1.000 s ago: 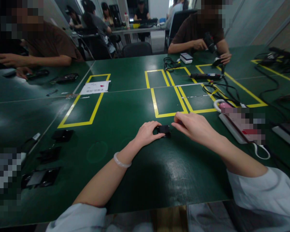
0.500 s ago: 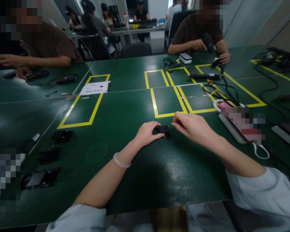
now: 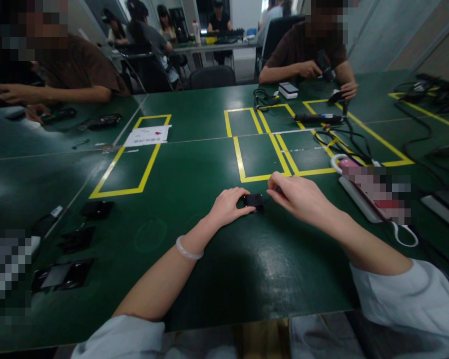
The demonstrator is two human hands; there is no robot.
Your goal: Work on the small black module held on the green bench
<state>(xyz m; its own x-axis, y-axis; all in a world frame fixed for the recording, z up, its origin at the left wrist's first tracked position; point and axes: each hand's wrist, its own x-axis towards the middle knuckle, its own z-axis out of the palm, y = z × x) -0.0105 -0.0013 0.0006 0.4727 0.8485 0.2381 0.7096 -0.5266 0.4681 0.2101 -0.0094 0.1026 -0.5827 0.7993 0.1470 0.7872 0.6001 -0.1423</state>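
On the green table (image 3: 194, 169), a small black block-shaped part (image 3: 254, 201) sits between the thumb and fingers of my left hand (image 3: 227, 207), which steadies it from the left side. My right hand (image 3: 297, 193) is just right of the block, thumb and forefinger pinched together. A thin dark tip seems to reach from that pinch toward the block's right side, but what it belongs to is hidden in the fingers. Whether that tip touches the block I cannot tell.
Dark parts (image 3: 97, 210) and a black packet (image 3: 62, 275) lie at left. Yellow tape outlines (image 3: 263, 177) mark the table ahead. A pink case (image 3: 374, 192), black cables (image 3: 353, 134) and a pen-shaped tool (image 3: 319, 118) are at right. A co-worker opposite holds a power driver (image 3: 325, 66).
Hardly anything differs. Both my hands and the black block keep their places; the whole view shifts very slightly.
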